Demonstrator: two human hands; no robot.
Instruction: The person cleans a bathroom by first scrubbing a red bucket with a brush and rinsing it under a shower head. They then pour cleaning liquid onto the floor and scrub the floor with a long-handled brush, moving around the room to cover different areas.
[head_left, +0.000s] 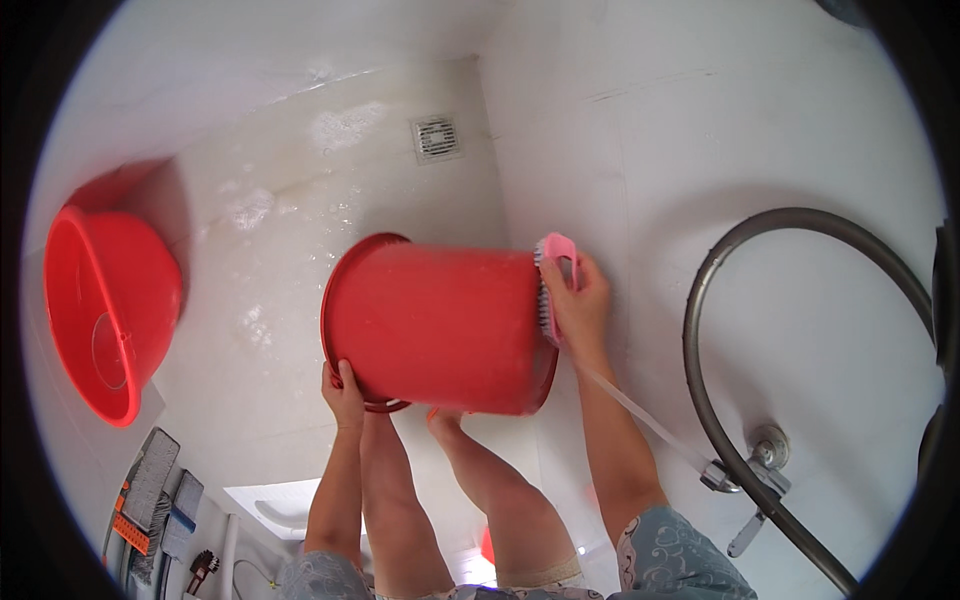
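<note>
A red plastic bucket (442, 322) lies tipped on its side in front of me, its rim to the left and its base to the right. My left hand (345, 394) grips the rim at the lower left, thumb on the outer wall. In my right hand (581, 300) is a pink scrubbing brush (556, 244), its pale bristles against the base end of the bucket. The inside of the bucket is hidden from me.
Foam (349, 124) and water lie on the floor near a metal floor drain (436, 139). A red basin (150, 300) leans at the left wall. On the right are a wall tap (761, 465), a clear tube (645, 416) and a grey hose (697, 330). Flat mops (154, 480) stand lower left.
</note>
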